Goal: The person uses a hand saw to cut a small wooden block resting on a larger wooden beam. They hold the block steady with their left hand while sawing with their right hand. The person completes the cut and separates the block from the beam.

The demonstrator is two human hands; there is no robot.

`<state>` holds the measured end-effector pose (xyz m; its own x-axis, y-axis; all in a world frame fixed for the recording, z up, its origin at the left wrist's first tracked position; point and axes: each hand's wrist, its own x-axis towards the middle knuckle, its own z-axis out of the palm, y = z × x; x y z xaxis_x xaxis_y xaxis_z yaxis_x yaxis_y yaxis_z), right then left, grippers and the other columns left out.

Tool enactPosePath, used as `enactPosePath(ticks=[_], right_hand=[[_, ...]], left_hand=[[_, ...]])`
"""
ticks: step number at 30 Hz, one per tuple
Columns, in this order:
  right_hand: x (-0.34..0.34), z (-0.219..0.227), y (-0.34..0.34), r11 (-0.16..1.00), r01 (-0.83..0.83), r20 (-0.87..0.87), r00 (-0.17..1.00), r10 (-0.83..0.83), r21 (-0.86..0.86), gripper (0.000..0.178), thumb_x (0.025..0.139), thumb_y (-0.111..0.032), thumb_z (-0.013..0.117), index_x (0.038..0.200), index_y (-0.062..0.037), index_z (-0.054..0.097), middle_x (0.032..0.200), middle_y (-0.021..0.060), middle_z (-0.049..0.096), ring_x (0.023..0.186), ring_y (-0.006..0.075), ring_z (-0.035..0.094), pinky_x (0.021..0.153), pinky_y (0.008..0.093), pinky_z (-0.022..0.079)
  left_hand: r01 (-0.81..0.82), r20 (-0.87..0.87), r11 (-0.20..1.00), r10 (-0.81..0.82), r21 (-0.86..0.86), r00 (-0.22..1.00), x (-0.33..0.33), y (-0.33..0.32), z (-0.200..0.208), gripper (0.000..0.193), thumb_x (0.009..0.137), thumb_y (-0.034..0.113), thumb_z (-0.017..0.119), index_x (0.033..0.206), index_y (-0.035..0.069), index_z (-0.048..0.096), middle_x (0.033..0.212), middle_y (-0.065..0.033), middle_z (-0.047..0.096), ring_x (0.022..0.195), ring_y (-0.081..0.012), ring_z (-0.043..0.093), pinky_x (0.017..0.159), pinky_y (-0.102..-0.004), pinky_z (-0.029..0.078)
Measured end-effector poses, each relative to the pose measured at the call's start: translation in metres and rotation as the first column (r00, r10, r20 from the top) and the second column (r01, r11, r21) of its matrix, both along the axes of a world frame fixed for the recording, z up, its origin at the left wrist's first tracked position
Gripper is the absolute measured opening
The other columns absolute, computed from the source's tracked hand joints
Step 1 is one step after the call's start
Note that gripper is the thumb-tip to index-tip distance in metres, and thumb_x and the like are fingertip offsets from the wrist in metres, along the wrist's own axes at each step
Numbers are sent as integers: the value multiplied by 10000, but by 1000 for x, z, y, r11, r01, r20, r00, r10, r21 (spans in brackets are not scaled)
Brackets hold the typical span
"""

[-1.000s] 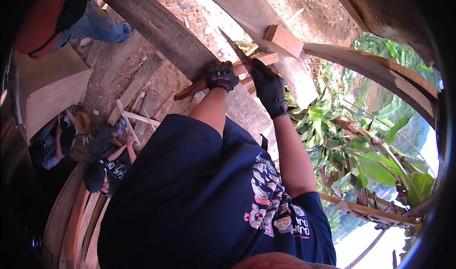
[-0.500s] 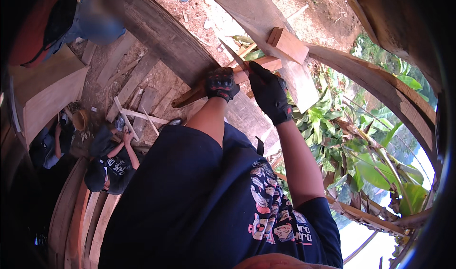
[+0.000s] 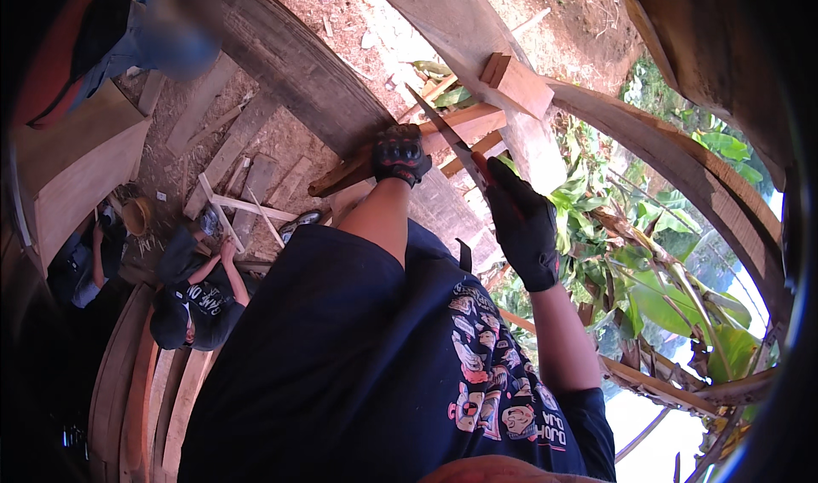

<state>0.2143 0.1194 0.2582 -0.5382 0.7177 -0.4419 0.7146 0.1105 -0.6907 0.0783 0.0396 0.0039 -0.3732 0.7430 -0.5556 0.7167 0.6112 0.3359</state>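
Our right hand (image 3: 521, 223), in a black glove, has its fingers wrapped round a handsaw (image 3: 458, 138). A bit of its orange-red handle (image 3: 481, 167) shows past the glove; the blade is grey and dark, wide near the handle and tapering to a slim point aimed up and away from us. It lies slantwise across a wooden bar (image 3: 479, 122), though we cannot tell whether the teeth bite into it. The bar is reddish brown, brighter on the sunlit side right of the blade, darker toward its far left end. Our left hand (image 3: 399, 155), gloved too, has its fingers clenched over the bar left of the saw, knuckles up, just beside a broad dark board (image 3: 294, 69). A squared timber block (image 3: 524, 88) sits near the bar's right end
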Motion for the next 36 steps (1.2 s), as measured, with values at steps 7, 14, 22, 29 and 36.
enactPosePath(ticks=[7,14,22,29,36], right_hand=[[-36,-153,41,972,-157,67,987,147,172,329,1064,-163,628,1346,-36,738,1242,241,775,1129,415,752,969,475,597],[-5,33,-11,999,-35,125,992,31,28,376,1068,-77,635,1440,-61,693,1364,151,766,1235,317,756,1021,401,591],[-32,-62,25,993,-71,130,990,59,92,359,1083,-216,646,1371,-15,720,1237,243,779,1113,399,771,941,441,607],[-49,-137,22,975,-96,47,995,88,201,371,1078,-226,650,1406,-67,717,1172,246,784,1115,396,764,930,448,604],[22,58,-32,999,-27,61,998,29,-24,448,1099,-33,506,1540,-12,582,1518,159,678,1377,277,678,1152,387,527]], left_hand=[[43,49,999,-43,-2,998,-1,3,15,439,894,366,731,1261,125,729,1304,-116,749,1262,-278,699,1050,-466,542],[7,44,998,-4,-60,999,-6,4,3,456,856,395,775,1228,136,729,1253,-128,754,1205,-297,716,1038,-467,551],[65,58,995,-60,-81,996,-5,7,11,469,843,431,800,1209,144,738,1230,-108,758,1207,-293,709,1047,-459,540],[43,20,999,-43,-7,999,3,-2,-7,528,855,466,801,1262,141,714,1282,-131,739,1234,-306,698,1058,-462,541],[51,-46,997,-54,-59,997,4,4,2,534,859,483,790,1258,138,711,1282,-130,739,1235,-298,698,1048,-464,554]])
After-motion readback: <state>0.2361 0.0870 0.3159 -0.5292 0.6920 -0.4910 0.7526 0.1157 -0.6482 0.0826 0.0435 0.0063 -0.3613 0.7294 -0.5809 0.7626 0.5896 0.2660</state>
